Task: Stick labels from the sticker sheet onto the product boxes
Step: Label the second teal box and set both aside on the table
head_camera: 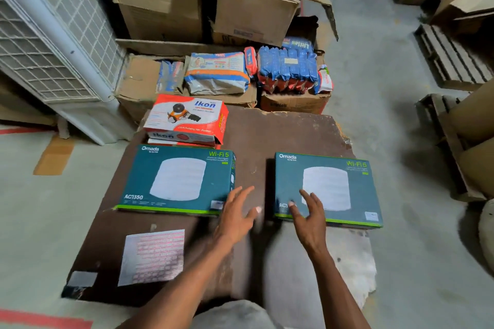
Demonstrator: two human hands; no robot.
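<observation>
Two teal boxes, the left Omada box (171,181) and the right Omada box (327,189), are edged in bright green, and a white round shape is printed on each. The sticker sheet (153,256) is white with rows of pink labels. The Ikon box (187,119) is red and white. The board (280,136) is dark brown.

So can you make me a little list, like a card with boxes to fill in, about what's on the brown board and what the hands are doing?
surface: brown board on the floor
product boxes: two teal Omada Wi-Fi 5 boxes, left box, right box, lying flat, apart
sticker sheet: flat, near the left box
left hand: open, empty, over the gap between the boxes
right hand: open, empty, over the right box's near-left corner
behind: red Ikon box
</observation>
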